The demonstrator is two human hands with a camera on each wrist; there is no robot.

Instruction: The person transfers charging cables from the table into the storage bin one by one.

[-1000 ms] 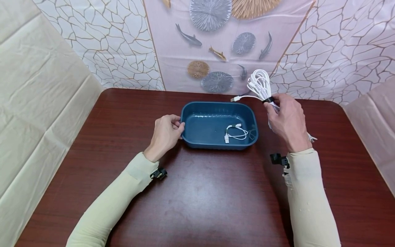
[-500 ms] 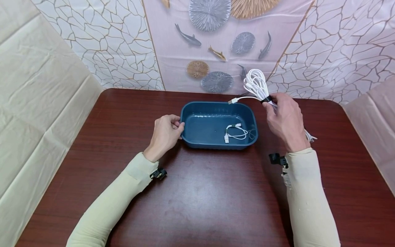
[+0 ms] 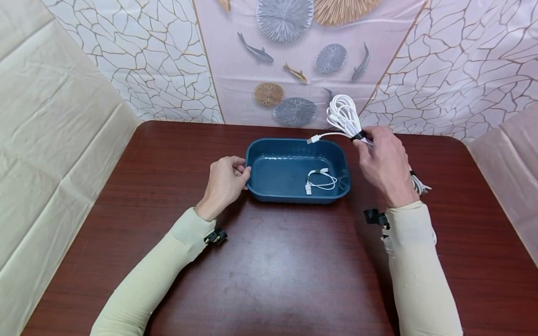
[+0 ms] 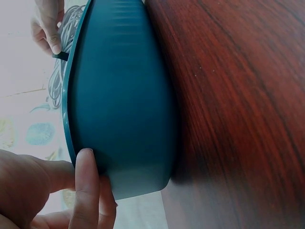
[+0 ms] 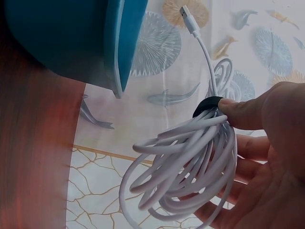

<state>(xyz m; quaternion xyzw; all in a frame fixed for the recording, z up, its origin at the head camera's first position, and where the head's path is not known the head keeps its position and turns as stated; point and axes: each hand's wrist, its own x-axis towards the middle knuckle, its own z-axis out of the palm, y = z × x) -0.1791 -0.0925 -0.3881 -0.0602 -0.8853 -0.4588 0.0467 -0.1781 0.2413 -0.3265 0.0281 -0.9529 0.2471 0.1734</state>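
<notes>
A dark blue rectangular bin stands upright on the table. My left hand pinches its left rim, thumb on one side and fingers on the other, as the left wrist view also shows. Right of the bin and above the table, my right hand grips a coiled white USB cable. In the right wrist view a black strap binds the coil, with my thumb pressed beside it. The cable's loose USB plug hangs over the bin's back edge. Inside the bin, toward its right end, lies a short white cable.
Another white cable bundle lies on the table behind my right wrist, mostly hidden by it. The brown table reaches back to a patterned cloth wall. Pale cloth hangs along the left side.
My right hand has shifted slightly left with the coiled cable, bringing its plug over the bin's back rim. More of the bundle behind my right wrist shows. The left hand stays put.
</notes>
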